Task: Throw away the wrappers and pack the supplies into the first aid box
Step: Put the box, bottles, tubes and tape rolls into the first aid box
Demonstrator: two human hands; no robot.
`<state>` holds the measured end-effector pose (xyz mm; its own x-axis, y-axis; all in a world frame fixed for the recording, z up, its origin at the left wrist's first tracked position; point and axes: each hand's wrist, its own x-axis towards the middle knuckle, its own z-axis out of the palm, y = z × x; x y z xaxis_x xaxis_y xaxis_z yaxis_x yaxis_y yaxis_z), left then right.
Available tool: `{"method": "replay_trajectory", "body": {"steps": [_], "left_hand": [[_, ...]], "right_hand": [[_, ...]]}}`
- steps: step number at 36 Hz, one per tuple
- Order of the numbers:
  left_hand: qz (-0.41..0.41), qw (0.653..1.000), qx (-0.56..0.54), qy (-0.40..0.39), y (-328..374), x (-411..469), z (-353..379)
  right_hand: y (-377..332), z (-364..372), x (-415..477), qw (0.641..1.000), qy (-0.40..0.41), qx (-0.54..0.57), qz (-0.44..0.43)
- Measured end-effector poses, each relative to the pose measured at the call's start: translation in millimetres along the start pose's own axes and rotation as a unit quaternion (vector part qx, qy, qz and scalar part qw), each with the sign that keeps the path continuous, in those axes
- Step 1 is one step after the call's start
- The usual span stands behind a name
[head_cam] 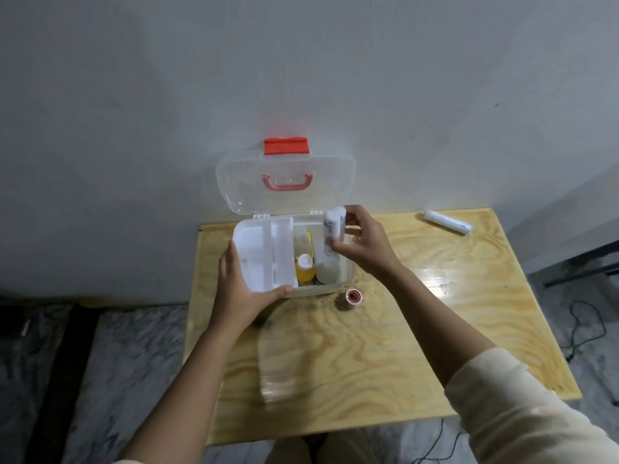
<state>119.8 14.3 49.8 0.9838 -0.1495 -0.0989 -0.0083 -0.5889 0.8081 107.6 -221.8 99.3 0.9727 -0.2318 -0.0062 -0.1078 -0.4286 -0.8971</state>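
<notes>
Gauze roll [332, 233] stands nearly upright in the right hand [363, 242], whose grip is closed round it directly over the open right side of the first aid box [331, 287], while the left hand [239, 289] clasps the box's near-left corner on the desk [418, 329].
</notes>
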Motion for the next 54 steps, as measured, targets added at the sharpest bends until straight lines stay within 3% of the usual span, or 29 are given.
{"method": "replay_trajectory", "body": {"steps": [8, 21, 37, 40, 45, 49, 54], "left_hand": [[0.000, 1.000, 0.001, 0.005, 2.1, -0.6, -0.6], [-0.003, 1.000, 0.003, 0.007, 2.9, -0.3, -0.7], [0.004, 1.000, 0.007, 0.014, 2.6, 0.2, 0.7], [0.005, 1.000, 0.003, 0.012, 0.3, 1.1, 0.9], [0.001, 1.000, 0.009, 0.020, -3.4, 1.5, 3.9], [-0.003, 1.000, 0.016, 0.025, -5.9, 3.0, 6.4], [-0.012, 0.999, 0.022, 0.023, -10.4, 6.2, 6.2]], "right_hand": [[-0.2, -0.3, 18.4, 0.991, -0.113, -0.078, 0.006], [-1.5, 2.9, 35.5, 0.962, -0.200, -0.185, -0.026], [-2.4, 10.1, 37.7, 0.941, -0.234, -0.234, -0.075], [0.1, 4.6, 33.0, 0.960, -0.181, -0.194, -0.085], [19.0, -30.6, 14.3, 0.997, 0.051, -0.046, -0.043], [60.9, -70.3, 0.2, 0.974, 0.221, -0.013, 0.056], [104.8, -110.6, 1.4, 0.944, 0.256, -0.089, 0.189]]}}
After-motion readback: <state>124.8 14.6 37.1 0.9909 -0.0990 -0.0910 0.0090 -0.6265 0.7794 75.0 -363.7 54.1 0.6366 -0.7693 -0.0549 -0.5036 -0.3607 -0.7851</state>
